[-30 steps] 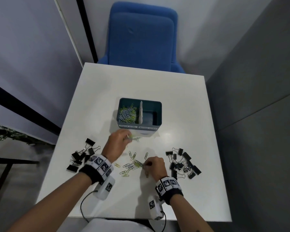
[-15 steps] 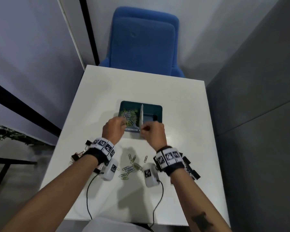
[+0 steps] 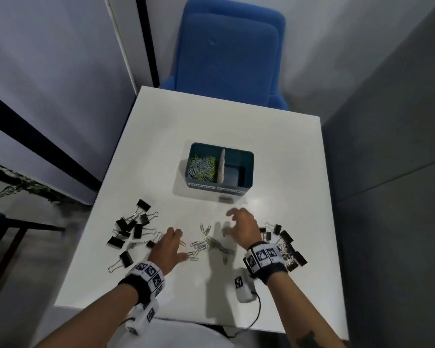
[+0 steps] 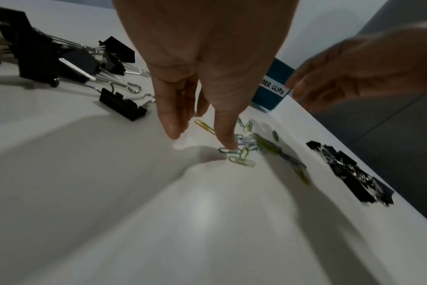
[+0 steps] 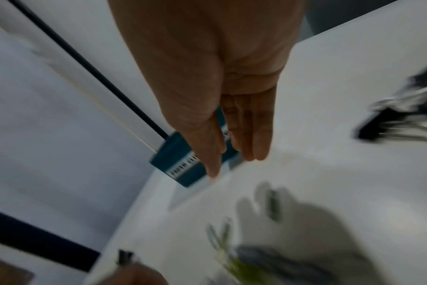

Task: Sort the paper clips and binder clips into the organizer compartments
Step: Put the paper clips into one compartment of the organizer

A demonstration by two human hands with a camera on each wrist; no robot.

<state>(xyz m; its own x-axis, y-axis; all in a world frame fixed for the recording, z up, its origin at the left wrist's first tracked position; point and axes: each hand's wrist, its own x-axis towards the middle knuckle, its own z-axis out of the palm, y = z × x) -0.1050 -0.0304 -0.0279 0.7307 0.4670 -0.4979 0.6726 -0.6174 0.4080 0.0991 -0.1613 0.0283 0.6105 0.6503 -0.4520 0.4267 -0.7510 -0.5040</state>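
Note:
The teal organizer (image 3: 206,190) stands mid-table. Its left compartment holds a heap of paper clips (image 3: 202,167); its right compartment (image 3: 236,172) looks bare. Loose paper clips (image 3: 200,244) lie on the table between my hands. My left hand (image 3: 177,243) reaches down with straight fingers, and in the left wrist view its thumb tip (image 4: 228,146) touches one paper clip (image 4: 229,150). My right hand (image 3: 230,222) hovers above the clips with its fingers spread and holds nothing; the right wrist view is blurred. Black binder clips lie in a left pile (image 3: 133,229) and a right pile (image 3: 284,247).
The white table (image 3: 274,146) stands in a corner between grey walls. A blue chair (image 3: 229,51) is pushed against its far edge. Wrist-camera cables (image 3: 258,310) trail over the near edge. The left binder clips lie close to the table's left edge.
Half a second ago both hands were over the organizer's paper clip compartment. They have since come back toward me, empty, to the loose paper clips.

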